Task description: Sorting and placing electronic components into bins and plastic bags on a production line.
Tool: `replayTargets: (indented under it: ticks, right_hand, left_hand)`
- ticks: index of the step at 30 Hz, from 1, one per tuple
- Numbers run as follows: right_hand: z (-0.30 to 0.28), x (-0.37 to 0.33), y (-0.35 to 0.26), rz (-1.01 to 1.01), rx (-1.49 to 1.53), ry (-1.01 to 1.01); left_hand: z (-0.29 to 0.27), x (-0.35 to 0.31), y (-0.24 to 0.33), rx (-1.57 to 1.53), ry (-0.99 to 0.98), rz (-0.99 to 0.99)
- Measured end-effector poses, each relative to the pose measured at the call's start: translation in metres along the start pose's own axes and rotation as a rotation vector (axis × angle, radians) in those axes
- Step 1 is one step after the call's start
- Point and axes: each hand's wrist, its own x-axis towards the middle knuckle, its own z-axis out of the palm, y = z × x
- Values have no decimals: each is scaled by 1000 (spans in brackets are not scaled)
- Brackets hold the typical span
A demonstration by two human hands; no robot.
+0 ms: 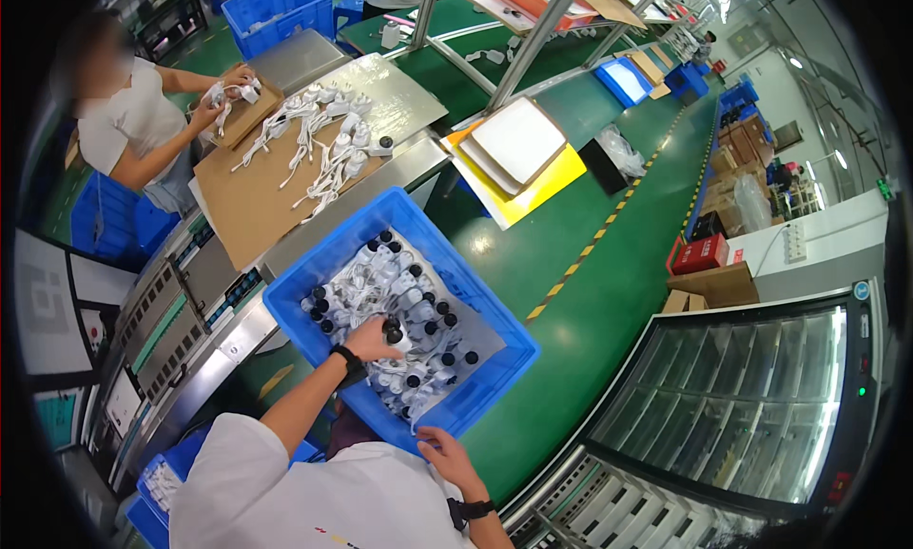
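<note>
A blue plastic crate [495,389] in front of me is heaped with white corded devices [418,307] with round black caps, their cables tangled among them. Reaching over its left side, my left hand [374,340] is among them, its fingers closed around one white device [403,344] with a black cap; part of the grip is hidden. My right hand [449,460] is at the crate's near corner, fingers apart and slightly bent, with nothing in it. Whether its fingertips touch the rim is unclear.
Beyond the crate, a metal bench holds cardboard [249,192] with more white corded devices [328,140]. A co-worker [143,121] handles some over a cardboard tray at the far left. White sheets on yellow board [518,150] lie ahead; a glass-fronted cabinet [732,397] stands right.
</note>
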Motion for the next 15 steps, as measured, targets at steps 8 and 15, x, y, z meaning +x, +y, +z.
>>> replayTargets:
  ticks: [8,15]
  right_hand:
    - [-107,-26,45,-179,112,-196]
    - [-200,-47,114,-179,-28,-122]
  left_hand:
    - [68,-78,82,-434,173,-201]
    - [116,-110,154,-338,183,-192]
